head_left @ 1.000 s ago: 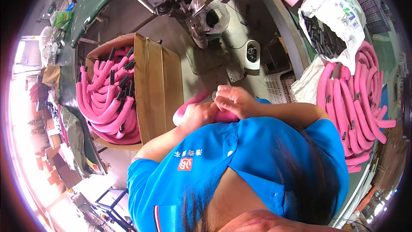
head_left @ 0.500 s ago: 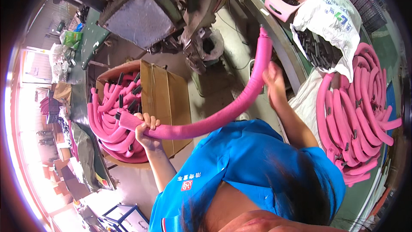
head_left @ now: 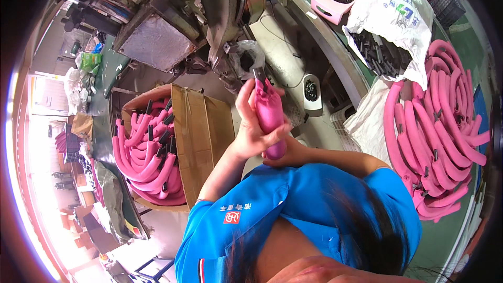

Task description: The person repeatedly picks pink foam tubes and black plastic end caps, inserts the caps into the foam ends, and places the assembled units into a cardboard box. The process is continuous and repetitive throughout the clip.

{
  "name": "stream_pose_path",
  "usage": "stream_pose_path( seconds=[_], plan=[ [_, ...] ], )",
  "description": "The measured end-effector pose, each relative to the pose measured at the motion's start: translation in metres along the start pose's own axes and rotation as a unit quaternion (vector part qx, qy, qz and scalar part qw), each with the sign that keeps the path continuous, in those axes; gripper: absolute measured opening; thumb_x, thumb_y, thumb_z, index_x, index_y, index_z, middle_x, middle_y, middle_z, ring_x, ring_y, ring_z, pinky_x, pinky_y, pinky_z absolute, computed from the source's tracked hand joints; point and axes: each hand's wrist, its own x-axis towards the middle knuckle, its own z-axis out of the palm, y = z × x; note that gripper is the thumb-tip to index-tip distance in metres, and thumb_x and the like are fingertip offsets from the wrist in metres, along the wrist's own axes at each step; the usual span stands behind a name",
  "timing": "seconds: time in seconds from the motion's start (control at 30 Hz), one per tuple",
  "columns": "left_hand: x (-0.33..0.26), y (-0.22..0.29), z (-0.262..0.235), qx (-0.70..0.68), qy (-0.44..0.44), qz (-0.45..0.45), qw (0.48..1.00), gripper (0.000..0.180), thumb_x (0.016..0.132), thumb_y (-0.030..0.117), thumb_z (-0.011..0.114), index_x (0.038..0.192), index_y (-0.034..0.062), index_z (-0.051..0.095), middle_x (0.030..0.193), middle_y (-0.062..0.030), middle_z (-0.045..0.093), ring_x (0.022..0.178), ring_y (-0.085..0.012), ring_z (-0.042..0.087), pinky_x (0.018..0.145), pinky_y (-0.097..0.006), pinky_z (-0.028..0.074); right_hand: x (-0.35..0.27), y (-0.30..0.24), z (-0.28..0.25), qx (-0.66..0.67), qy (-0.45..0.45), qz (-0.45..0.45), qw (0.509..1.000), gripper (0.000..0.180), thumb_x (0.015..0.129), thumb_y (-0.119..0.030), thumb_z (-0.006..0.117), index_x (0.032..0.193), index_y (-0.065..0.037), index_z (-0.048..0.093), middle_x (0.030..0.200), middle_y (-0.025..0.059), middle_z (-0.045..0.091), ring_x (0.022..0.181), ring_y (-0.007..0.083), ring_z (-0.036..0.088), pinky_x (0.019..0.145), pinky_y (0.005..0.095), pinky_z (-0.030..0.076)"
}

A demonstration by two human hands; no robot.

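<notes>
A pink fabric-covered tube (head_left: 270, 110) stands nearly end-on in front of my chest, its far end gathered around a dark insert (head_left: 259, 75). My left hand (head_left: 250, 128) is closed around the tube's side, thumb across the near part and fingers reaching up toward the insert. Lower down, my right hand (head_left: 294, 153) is at the tube's near end, mostly hidden behind it, and seems to grip it from beneath. The rest of the tube's length is foreshortened out of sight.
At left, a cardboard box (head_left: 204, 136) holds several pink tubes (head_left: 144, 160). More tubes (head_left: 440, 126) are piled on the green table at right, beside a white sack (head_left: 401, 13) of black strips and a pink bin (head_left: 324, 4). A machine (head_left: 157, 39) stands ahead.
The tube has swung from a wide curve across my body to nearly end-on. My left hand moved right and up to its gathered end; my right hand came down and inward.
</notes>
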Motion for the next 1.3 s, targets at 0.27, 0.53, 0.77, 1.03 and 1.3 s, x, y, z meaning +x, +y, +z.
stream_pose_path(
  seconds=[0.27,0.53,0.77,1.03,1.3],
  plan=[
    [-0.017,-0.009,0.011,0.014,0.04,-0.006,0.999,0.068,0.08,0.001,0.066,0.124,0.0157,0.016,0.11,-0.0184,0.045,0.081,-0.0212,0.056,0.068,-0.035,0.049,-0.009,-0.034,-0.019,0.089,0.188,-0.3,0.931,0.052,0.082,-0.028,0.072,0.119,0.001,0.05,0.12,0.0145,0.053,0.111,0.023,0.05,0.094,0.0384,0.041],
    [-0.021,-0.011,0.016,-0.058,0.046,0.033,0.997,0.069,0.082,0.036,0.072,0.121,0.0064,0.023,0.114,-0.0133,0.045,0.096,-0.0177,0.048,0.082,-0.031,0.04,-0.009,-0.091,-0.03,-0.324,0.188,-0.449,0.811,0.076,0.07,-0.025,0.081,0.13,0.003,0.043,0.123,0.022,0.05,0.11,0.037,0.052,0.094,0.0447,0.042],
    [-0.024,0.005,0.016,-0.138,0.03,-0.027,0.99,0.043,0.081,0.023,0.074,0.103,0.0095,0.039,0.111,-0.0077,0.047,0.1,-0.0161,0.046,0.09,-0.032,0.04,0.001,-0.099,-0.019,-0.356,0.188,-0.484,0.777,0.062,0.059,-0.025,0.086,0.105,-0.006,0.049,0.113,0.0224,0.052,0.096,0.0377,0.057,0.078,0.0464,0.049],
    [-0.043,0.007,0.019,-0.075,0.023,0.042,0.996,0.049,0.094,0.051,0.044,0.111,0.0043,0.043,0.105,-0.0081,0.051,0.098,-0.0192,0.049,0.087,-0.035,0.041,0.0,-0.083,-0.002,-0.243,0.161,-0.376,0.879,0.031,0.059,-0.011,0.071,0.084,-0.006,0.054,0.102,0.0168,0.049,0.095,0.0275,0.052,0.08,0.0377,0.045],
    [-0.045,0.016,0.005,-0.035,0.087,0.061,0.994,0.039,0.091,0.043,0.057,0.096,0.0051,0.052,0.091,-0.0093,0.058,0.085,-0.0219,0.057,0.076,-0.037,0.046,0.014,-0.076,0.006,-0.23,0.13,-0.376,0.888,0.055,0.066,-0.027,0.078,0.108,-0.004,0.051,0.108,0.0136,0.048,0.101,0.0248,0.051,0.087,0.0387,0.043]
  ],
)
